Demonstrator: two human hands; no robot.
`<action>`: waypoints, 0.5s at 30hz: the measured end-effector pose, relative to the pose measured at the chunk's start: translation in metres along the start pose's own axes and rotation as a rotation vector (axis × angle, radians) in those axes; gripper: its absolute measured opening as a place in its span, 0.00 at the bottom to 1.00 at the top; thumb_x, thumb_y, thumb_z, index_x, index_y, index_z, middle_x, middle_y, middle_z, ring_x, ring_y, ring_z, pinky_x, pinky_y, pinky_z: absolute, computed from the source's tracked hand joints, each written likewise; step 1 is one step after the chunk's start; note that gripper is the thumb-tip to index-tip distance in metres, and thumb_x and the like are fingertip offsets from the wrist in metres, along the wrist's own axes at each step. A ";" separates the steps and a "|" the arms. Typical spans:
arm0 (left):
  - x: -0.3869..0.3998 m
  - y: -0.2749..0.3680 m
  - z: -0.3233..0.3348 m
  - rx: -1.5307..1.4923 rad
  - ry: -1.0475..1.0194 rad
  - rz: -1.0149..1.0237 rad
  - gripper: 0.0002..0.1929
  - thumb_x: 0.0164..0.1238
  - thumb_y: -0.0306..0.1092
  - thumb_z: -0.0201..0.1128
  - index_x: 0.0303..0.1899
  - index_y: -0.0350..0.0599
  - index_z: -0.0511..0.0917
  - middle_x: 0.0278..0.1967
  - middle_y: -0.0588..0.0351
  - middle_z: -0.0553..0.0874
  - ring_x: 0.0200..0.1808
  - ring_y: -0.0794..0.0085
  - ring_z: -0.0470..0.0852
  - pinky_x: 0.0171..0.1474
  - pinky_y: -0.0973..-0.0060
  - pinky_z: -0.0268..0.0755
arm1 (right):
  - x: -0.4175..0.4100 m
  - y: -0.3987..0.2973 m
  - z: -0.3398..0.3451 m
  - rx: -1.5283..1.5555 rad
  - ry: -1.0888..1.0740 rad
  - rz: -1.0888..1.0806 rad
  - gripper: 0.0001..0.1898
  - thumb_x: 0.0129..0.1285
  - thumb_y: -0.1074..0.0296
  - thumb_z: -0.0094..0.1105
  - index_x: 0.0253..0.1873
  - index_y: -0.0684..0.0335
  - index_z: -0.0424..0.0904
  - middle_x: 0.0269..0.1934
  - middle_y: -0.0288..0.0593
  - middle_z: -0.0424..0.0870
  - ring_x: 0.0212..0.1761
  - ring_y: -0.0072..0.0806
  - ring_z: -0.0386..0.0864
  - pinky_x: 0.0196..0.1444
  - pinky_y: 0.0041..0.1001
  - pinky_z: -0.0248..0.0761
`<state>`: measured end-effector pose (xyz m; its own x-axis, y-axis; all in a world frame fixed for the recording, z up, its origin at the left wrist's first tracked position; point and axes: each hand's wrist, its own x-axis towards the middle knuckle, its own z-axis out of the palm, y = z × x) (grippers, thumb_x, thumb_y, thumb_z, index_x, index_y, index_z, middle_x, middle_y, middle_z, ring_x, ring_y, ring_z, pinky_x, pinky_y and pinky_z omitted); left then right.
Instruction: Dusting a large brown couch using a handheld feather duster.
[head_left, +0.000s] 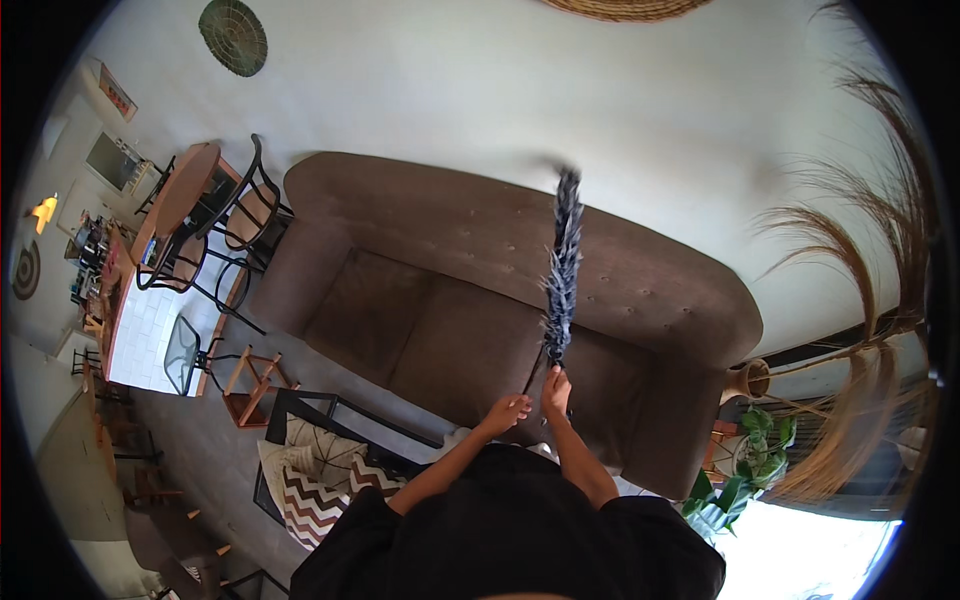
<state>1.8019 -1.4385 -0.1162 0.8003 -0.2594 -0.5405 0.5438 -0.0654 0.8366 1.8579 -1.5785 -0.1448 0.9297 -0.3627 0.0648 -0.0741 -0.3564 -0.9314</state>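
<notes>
My right hand (556, 391) grips the lower end of a feather duster (564, 270) with dark grey and whitish feathers. The duster stretches away from me across the sofa, and its blurred tip reaches the top edge of the backrest, in front of the wall. To the left of that hand, my left hand (510, 414) is held with fingers half curled and nothing visible in it. Below both hands is a brown upholstered sofa (450, 330) with a button-tufted backrest and bare seat cushions.
Behind me to the left, patterned cushions (315, 502) lie on a black-framed low table (281, 420). A wooden stool (251, 397) and black chairs (251, 214) stand further left. At right are a vase (750, 379) with dried plumes (855, 285) and a leafy plant (739, 480).
</notes>
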 end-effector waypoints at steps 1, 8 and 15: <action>0.003 0.000 -0.006 -0.010 -0.021 0.010 0.23 0.76 0.53 0.48 0.52 0.43 0.77 0.39 0.60 0.83 0.35 0.79 0.79 0.33 0.81 0.70 | 0.000 0.001 0.004 0.000 0.007 -0.003 0.26 0.75 0.53 0.39 0.24 0.67 0.67 0.17 0.51 0.72 0.17 0.43 0.71 0.22 0.38 0.61; 0.021 0.019 -0.046 -0.238 0.033 -0.167 0.32 0.71 0.64 0.50 0.55 0.40 0.73 0.42 0.55 0.82 0.38 0.73 0.80 0.35 0.75 0.75 | -0.003 -0.038 0.067 -0.094 -0.031 0.075 0.25 0.74 0.52 0.39 0.32 0.69 0.74 0.23 0.61 0.77 0.26 0.58 0.77 0.27 0.43 0.67; 0.009 0.047 -0.062 -0.198 -0.012 -0.251 0.47 0.62 0.72 0.52 0.73 0.47 0.52 0.68 0.45 0.62 0.68 0.49 0.66 0.63 0.43 0.63 | -0.023 -0.034 0.110 0.383 -0.102 0.443 0.22 0.71 0.53 0.43 0.32 0.68 0.71 0.23 0.59 0.76 0.24 0.52 0.75 0.27 0.43 0.65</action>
<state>1.8506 -1.3846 -0.0875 0.6329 -0.2703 -0.7255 0.7632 0.0602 0.6433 1.8788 -1.4636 -0.1538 0.8713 -0.3144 -0.3769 -0.3451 0.1535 -0.9259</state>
